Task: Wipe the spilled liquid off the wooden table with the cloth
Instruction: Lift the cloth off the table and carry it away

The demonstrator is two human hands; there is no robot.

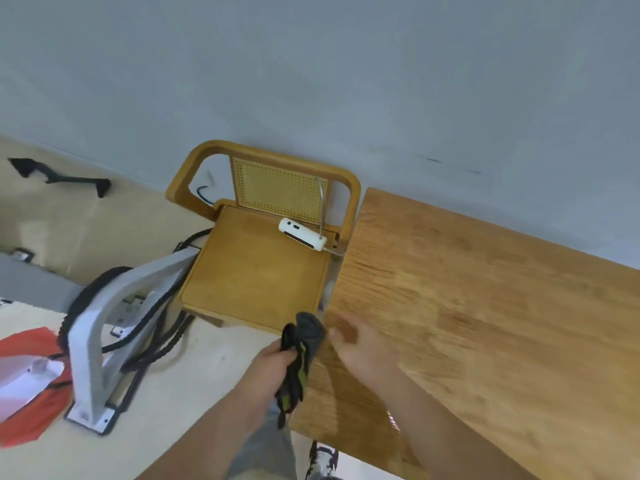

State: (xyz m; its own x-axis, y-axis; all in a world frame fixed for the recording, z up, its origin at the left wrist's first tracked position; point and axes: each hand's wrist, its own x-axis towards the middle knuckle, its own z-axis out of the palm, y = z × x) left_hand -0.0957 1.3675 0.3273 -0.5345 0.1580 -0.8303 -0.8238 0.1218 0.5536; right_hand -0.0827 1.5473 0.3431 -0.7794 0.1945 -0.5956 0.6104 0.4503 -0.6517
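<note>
- Head view, looking down past chair on the left at table on the right.
- Gripping cloth bunched up in left hand, dangling just off table's left edge by the chair's near corner. Not on the wood yet.
- Holding right hand loose, fingers relaxed and spread, over table's near-left corner. Too blurry to say whether touching.
- Can't really spot the spill tbh. Maybe a paler sheen further right on the wood, hard to tell.
- Looks like the very start, with cloth in hand and zero wiping done.
- Next up, probably: bring cloth right onto the tabletop, open up the bunch a bit, find the wet patch, then press and sweep. Otherwise just smearing it around.
- Worth steering clear of gadget on the far side of the chair seat.
</note>
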